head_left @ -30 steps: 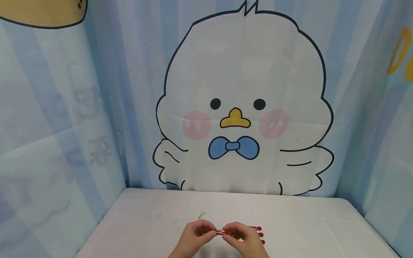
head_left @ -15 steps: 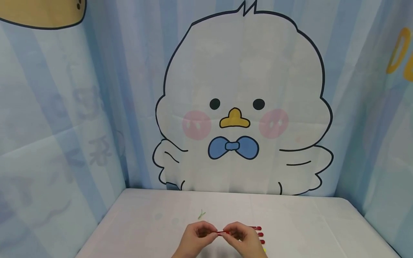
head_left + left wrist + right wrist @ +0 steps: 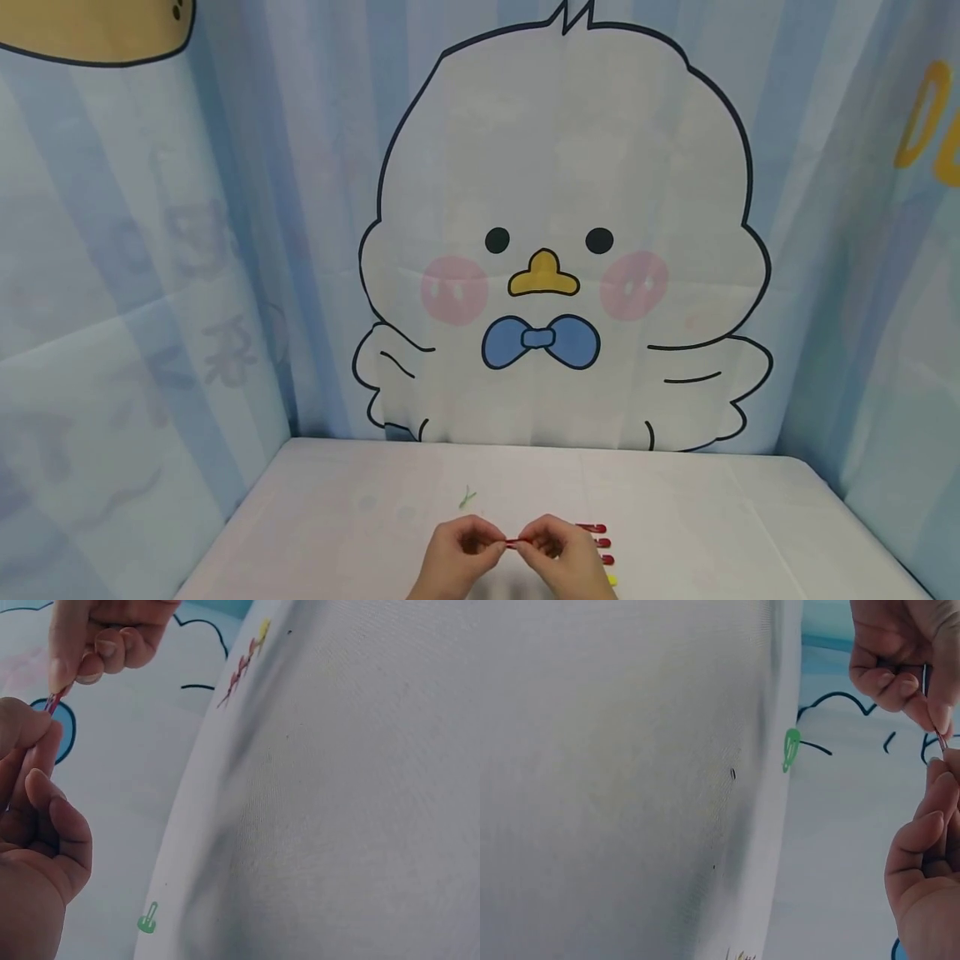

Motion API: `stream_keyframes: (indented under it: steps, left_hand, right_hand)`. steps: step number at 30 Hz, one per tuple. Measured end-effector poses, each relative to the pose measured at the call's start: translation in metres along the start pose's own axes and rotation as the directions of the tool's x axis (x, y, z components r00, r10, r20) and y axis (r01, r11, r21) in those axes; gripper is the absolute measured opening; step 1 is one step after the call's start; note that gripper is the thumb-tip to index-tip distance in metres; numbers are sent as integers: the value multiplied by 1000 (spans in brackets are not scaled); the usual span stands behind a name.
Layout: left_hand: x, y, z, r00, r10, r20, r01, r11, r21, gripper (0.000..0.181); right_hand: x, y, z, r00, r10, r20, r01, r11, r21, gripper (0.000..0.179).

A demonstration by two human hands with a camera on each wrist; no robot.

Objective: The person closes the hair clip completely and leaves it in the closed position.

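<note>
Above the table, my two hands meet over a small red snap hair clip (image 3: 512, 543). My left hand (image 3: 461, 552) pinches one end between thumb and forefinger. The other end is pinched by my right hand (image 3: 561, 554). Fingertips cover most of the clip, so I cannot tell whether it is snapped or unsnapped. In the left wrist view, a thin strip of the red clip (image 3: 52, 703) shows between the fingertips. Beside my right hand lie several red hair clips (image 3: 602, 543) in a column, with a yellow clip (image 3: 612, 580) at the near end, all partly hidden by that hand.
A green hair clip (image 3: 467, 497) lies on the white table (image 3: 360, 533), beyond my hands and slightly left. Behind the table hangs a striped blue curtain (image 3: 322, 250) with a cartoon bird, and similar cloth closes both sides.
The red clip has turned more edge-on between my fingers; its face showed earlier. Both hands stay pinched on it, and the yellow clip beside my right hand has come into view.
</note>
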State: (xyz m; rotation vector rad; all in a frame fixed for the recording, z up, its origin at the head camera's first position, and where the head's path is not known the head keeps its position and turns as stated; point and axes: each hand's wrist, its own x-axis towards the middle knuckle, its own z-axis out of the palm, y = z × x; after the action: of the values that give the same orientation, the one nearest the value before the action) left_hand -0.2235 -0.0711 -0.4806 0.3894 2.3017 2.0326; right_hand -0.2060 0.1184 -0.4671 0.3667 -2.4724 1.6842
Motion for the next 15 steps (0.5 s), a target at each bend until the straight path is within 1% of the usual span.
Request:
stream_keyframes:
  steps: [3,5,8,10,12,15]
  left_hand:
    - [0,-1,2,1000,4,-17,-3,999,34,5]
    - [0,-2,1,1000,3,-15,-2,999,41,4]
    - [1,-2,-2,1000,-5,5,5,1000,27,4]
    - [1,-2,-4,1000,-17,16,17,1000,5,8]
    - [1,-2,-5,1000,-23,19,23,1000,-11,9]
    - [1,-3,-5,999,-50,15,50,998,-23,9]
  right_hand:
    - [1,-1,1,1000,9,-1,-9,1000,-22,8]
    - [1,-1,1,1000,13,5,-12,999,-30,8]
    - [1,0,-1,1000,3,24,-3,1000,-31,10]
    - [2,1,-2,999,-12,40,14,999,-36,11]
    - [1,2,-4,998,-30,58,32,998,-44,13]
    - [1,5,-5,995,-70,72,75,995,-67,13]
